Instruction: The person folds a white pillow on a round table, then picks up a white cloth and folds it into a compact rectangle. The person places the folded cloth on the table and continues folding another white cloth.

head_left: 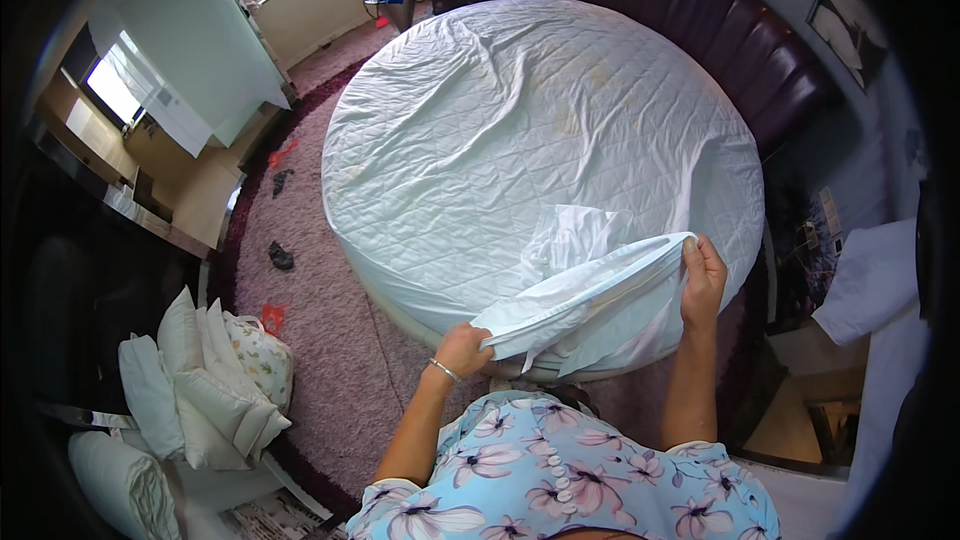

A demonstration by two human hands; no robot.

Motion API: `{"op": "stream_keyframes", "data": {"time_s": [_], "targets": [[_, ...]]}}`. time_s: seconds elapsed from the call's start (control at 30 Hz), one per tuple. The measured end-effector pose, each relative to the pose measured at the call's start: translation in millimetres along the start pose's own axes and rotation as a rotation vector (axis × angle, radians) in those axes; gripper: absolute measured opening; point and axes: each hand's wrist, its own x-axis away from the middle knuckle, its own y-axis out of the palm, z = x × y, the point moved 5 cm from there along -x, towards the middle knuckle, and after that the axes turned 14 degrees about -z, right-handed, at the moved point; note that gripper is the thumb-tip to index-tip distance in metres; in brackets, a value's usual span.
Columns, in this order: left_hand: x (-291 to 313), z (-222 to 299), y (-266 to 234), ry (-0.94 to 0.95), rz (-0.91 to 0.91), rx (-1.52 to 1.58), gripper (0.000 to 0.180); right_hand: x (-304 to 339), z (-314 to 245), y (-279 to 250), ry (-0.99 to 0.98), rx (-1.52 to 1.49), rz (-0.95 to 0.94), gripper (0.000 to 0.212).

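Observation:
A round bed with a white quilted mattress cover (450, 160) fills the middle of the view. Its near edge is lifted and stretched between my two hands. My left hand (463, 350), with a bracelet at the wrist, is closed on the cover's edge at the near left. Higher up and to the right, my right hand (704, 275) pinches the same edge between thumb and fingers. Folds of thin white cloth hang between the hands, and a crumpled white piece (575, 240) lies on the cover just beyond them. The cover is wrinkled and shows faint yellowish stains.
A dark padded headboard (700, 30) curves behind the bed. White pillows (215, 385) and a rolled quilt (120, 480) are piled at the lower left. Dark scraps (281, 256) lie on the purple carpet (340, 340). A small table (395, 2) stands at the far left; white bedding (870, 280) hangs at right.

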Motion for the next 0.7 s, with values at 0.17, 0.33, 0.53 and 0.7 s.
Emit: {"op": "stream_keyframes", "data": {"time_s": [0.17,0.33,0.53,0.7], "targets": [[7.2,-12.4,-20.0,-0.028,0.108,-0.078,0.032,-1.6,11.3,-12.1,0.039,0.065,0.035,0.022],[13.1,-15.0,-45.8,-0.152,0.206,-0.08,0.032,-3.6,39.6,-22.4,0.053,0.118,0.088,0.022],[18.5,-35.9,-41.7,-0.175,0.458,-0.118,0.018,4.9,38.9,-13.4,0.076,0.17,0.164,0.02],[23.3,-60.0,-61.8,-0.367,0.655,-0.053,0.014,7.6,14.4,22.2,-0.022,0.181,0.025,0.018]]}}
